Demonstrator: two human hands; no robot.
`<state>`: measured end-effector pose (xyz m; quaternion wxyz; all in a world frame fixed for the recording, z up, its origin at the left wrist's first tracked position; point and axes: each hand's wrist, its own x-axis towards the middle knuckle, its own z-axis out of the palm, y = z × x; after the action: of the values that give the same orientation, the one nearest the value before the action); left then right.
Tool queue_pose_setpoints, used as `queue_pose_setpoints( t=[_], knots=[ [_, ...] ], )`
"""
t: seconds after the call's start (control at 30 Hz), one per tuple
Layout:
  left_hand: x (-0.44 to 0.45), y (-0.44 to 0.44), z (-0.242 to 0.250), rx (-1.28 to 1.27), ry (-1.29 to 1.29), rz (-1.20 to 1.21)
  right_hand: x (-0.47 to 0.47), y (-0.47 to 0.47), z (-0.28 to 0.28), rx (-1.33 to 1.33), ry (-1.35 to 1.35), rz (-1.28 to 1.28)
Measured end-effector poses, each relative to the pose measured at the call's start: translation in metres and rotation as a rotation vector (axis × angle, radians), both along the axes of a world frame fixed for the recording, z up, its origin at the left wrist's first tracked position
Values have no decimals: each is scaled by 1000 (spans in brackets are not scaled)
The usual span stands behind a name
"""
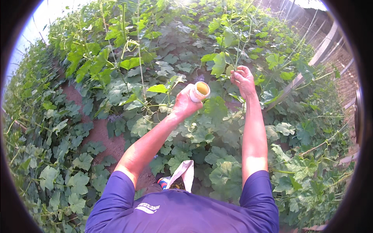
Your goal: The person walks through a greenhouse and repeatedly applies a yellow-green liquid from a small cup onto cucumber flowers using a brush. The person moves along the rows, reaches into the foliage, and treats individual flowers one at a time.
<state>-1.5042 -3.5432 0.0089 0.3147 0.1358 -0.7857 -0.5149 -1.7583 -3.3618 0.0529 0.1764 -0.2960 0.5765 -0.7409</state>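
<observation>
My left hand grips a small white open-topped container whose inside looks yellow. Its mouth faces up towards me, and its contents cannot be made out clearly. To the right and a little higher, my right hand pinches a thin green vine stem between thumb and fingertips. A bright lobed leaf hangs just left of those fingers. Curling tendrils rise from the pinched stem. The two hands are apart, both in front of dense foliage.
Climbing vines fill both sides, with upright strings among them. Bare soil shows along a strip at left. A slanted pole crosses at right. Near my waist hangs a pale open cloth bag, beside a colourful shoe.
</observation>
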Motion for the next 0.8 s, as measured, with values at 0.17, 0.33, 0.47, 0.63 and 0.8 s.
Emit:
queue_pose_setpoints(
  t=[0.17, 0.33, 0.47, 0.63, 0.8],
  knots=[
    [110, 38, 14, 99, 39, -164, 0, -29, -25, 100, 5, -117],
    [195, 43, 22, 103, -89, -208, 3, -52, -41, 371, -14, -259],
    [248, 25, 9, 167, -67, -221, 1, -61, -54, 395, 102, -443],
    [306, -21, -8, 81, -65, -147, 27, -85, -72, 485, 73, -519],
    [357, -87, -29, 34, -58, -24, 63, -119, -117, 572, 117, -507]
  ],
)
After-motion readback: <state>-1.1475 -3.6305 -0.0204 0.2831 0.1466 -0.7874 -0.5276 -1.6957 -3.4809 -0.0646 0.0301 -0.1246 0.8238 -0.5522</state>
